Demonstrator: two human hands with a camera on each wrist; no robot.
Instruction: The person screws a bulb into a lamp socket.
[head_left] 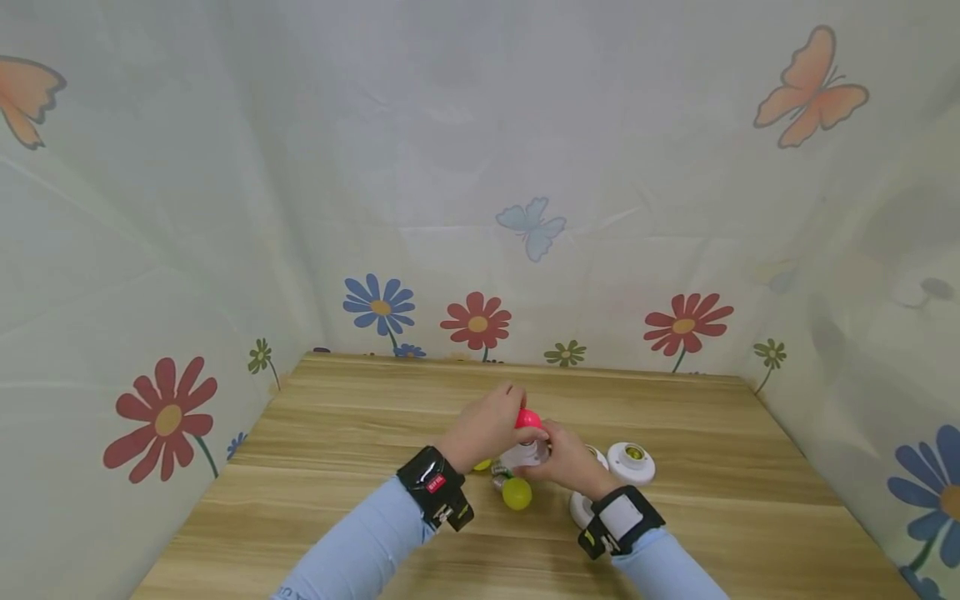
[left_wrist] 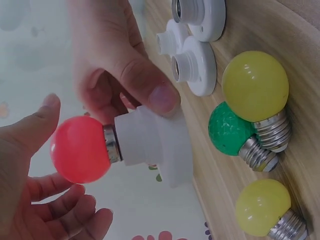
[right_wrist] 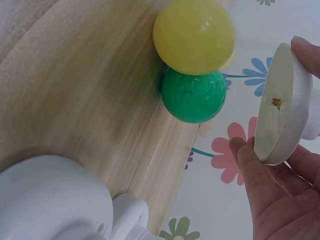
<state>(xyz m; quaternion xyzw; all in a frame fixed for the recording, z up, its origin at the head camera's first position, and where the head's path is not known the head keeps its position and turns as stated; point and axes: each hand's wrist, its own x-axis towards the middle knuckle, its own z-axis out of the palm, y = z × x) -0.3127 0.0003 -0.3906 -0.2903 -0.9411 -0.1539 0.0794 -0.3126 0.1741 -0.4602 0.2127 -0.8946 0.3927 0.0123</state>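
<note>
A red round light bulb [left_wrist: 80, 150] sits with its metal base mostly inside a white lamp holder [left_wrist: 150, 140], a strip of silver collar still showing. My right hand [head_left: 568, 460] grips the holder, thumb on one side and fingers on the other; the right wrist view shows the holder's hollow underside [right_wrist: 275, 107]. Around the red bulb is my left hand [head_left: 483, 427], its thumb and fingers spread apart on either side. In the left wrist view the thumb tip stands off the bulb; whether the index finger touches it I cannot tell.
On the wooden table [head_left: 360, 408] below my hands lie a yellow bulb [left_wrist: 255, 85], a green bulb [left_wrist: 231, 129] and another yellow bulb [left_wrist: 262, 207]. Further white lamp holders [head_left: 630, 463] stand to the right, by my right wrist. A flower-printed curtain [head_left: 450, 167] encloses the table's back and sides.
</note>
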